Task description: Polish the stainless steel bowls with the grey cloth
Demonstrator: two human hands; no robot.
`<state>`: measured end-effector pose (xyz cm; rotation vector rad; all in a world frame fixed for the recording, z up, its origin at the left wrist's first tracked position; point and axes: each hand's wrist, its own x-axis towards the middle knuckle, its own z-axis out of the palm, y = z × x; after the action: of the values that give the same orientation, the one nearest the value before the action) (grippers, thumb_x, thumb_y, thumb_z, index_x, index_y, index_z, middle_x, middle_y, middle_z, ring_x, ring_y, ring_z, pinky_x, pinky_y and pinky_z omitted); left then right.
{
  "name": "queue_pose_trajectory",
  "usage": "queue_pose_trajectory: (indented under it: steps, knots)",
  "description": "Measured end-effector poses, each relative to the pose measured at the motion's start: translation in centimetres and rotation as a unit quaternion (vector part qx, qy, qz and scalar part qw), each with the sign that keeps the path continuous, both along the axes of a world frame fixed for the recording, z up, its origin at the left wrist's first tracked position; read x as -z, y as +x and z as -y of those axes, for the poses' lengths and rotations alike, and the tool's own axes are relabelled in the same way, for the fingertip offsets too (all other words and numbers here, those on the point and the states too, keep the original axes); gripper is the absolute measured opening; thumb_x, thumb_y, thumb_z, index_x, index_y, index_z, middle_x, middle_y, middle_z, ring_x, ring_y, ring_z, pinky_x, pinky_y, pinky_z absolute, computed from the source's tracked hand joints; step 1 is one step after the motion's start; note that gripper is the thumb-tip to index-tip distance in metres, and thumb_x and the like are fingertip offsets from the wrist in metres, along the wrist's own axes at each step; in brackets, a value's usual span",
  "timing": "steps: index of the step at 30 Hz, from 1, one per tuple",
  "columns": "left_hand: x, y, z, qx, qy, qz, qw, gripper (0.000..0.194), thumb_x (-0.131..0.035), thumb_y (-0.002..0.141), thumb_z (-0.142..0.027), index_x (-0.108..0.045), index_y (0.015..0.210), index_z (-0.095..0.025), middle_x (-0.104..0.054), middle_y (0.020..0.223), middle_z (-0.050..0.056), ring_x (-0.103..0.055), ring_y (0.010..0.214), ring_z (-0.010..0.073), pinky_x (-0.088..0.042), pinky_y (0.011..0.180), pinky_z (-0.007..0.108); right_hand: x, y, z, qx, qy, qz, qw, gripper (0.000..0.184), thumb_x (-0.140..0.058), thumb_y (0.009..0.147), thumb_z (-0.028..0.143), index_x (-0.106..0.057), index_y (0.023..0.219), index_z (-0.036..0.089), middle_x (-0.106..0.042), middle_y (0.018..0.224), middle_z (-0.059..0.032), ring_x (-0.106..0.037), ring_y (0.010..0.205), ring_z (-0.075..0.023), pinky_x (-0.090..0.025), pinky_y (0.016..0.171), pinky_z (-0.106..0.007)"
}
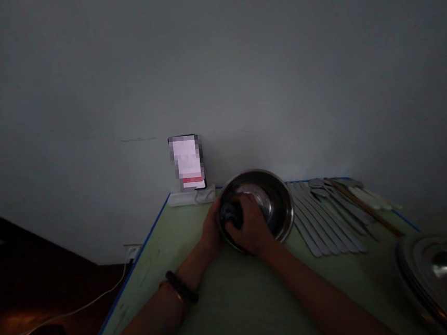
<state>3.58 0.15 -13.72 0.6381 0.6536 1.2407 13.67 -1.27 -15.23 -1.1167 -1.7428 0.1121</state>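
Observation:
A shiny steel bowl (284, 209) is tipped slightly toward me near the far edge of the table. My left hand (212, 230) grips its left side, the fingers mostly hidden behind the wall. Inside the bowl, my right hand (251, 225) is curled around a dark, crumpled, cloth-like bundle (230, 212) and presses it against the left inner wall. The dim light hides the bundle's exact kind.
Right of the bowl lie a row of metal knives (322, 221), spoons (319, 184) and brown chopsticks (363, 207). A large steel lid (444, 278) sits at the near right. A lit phone (187, 160) leans at the wall behind a white power strip (183, 198).

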Motion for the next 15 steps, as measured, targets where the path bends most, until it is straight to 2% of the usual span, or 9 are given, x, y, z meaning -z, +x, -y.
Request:
queue_pose_trajectory:
  steps: [2, 5, 7, 10, 15]
  knots:
    - [0.2, 0.2, 0.1, -0.006, -0.006, -0.004, 1.000, 0.028, -0.068, 0.069, -0.044, -0.073, 0.077, -0.018, -0.075, 0.083, 0.004, -0.060, 0.111, 0.0275, -0.038, 0.104, 0.038, -0.1, 0.3, -0.3, 0.042, -0.007, 0.001, 0.999, 0.027, -0.056, 0.072, 0.018, -0.054, 0.098, 0.017, -0.059, 0.097, -0.0103, -0.049, 0.097, -0.0256, -0.041, 0.087, -0.042]
    - [0.2, 0.5, 0.3, 0.002, -0.019, -0.007, 1.000, 0.029, -0.066, 0.072, -0.044, -0.073, 0.082, -0.018, -0.075, 0.090, 0.006, -0.055, 0.118, 0.0279, -0.036, 0.106, 0.039, -0.4, 1.0, -0.8, 0.120, -0.004, 0.045, 0.992, 0.018, -0.058, 0.076, 0.019, -0.059, 0.094, 0.020, -0.059, 0.104, -0.0112, -0.047, 0.102, -0.0295, -0.037, 0.087, -0.049]
    - [0.1, 0.8, 0.3, 0.001, -0.026, -0.006, 1.000, 0.029, -0.063, 0.074, -0.044, -0.072, 0.083, -0.018, -0.075, 0.091, 0.006, -0.053, 0.120, 0.0276, -0.035, 0.107, 0.040, -0.5, 1.3, -0.9, 0.139, -0.012, 0.054, 0.989, 0.018, -0.056, 0.078, 0.018, -0.060, 0.096, 0.020, -0.057, 0.106, -0.0121, -0.049, 0.101, -0.0301, -0.039, 0.085, -0.049]
    - [-0.2, 0.9, 0.3, -0.008, -0.042, -0.002, 0.999, 0.027, -0.061, 0.077, -0.042, -0.072, 0.082, -0.018, -0.075, 0.090, 0.006, -0.055, 0.118, 0.0265, -0.036, 0.107, 0.038, -0.4, 1.0, -0.9, 0.108, -0.038, 0.019, 0.993, 0.026, -0.052, 0.080, 0.017, -0.057, 0.106, 0.016, -0.055, 0.107, -0.0141, -0.052, 0.100, -0.0280, -0.044, 0.084, -0.044]
    - [-0.4, 0.5, -0.2, -0.046, -0.052, 0.003, 0.998, 0.027, -0.059, 0.078, -0.041, -0.072, 0.076, -0.017, -0.075, 0.083, 0.006, -0.061, 0.110, 0.0263, -0.039, 0.104, 0.038, 0.0, -0.1, -0.4, -0.013, -0.024, 0.006, 1.000, 0.028, -0.052, 0.083, 0.026, -0.055, 0.108, 0.014, -0.055, 0.108, -0.0137, -0.054, 0.101, -0.0240, -0.046, 0.090, -0.040]
